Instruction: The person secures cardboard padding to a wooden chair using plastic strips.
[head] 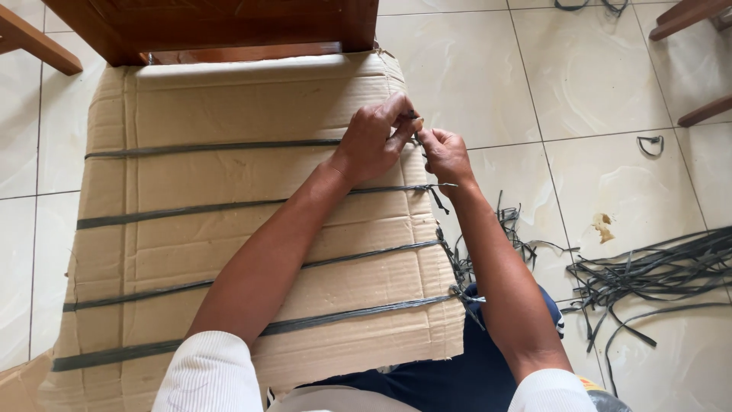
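Here, the moment by parts:
Left hand: closed on the top strap at the cardboard edge.
Right hand: pinched on the same strap end, touching the left.
Strap: stretched flat across the cardboard-wrapped chair.
Risk: tension could be lost if either pinch slips; the cardboard edge may be torn.
Floor: loose straps piled near.

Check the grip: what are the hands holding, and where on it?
Both hands, left hand and right hand, pinch the top dark plastic strap at its end by the cardboard sheet's right edge. Whether it's knotted there can't be told.
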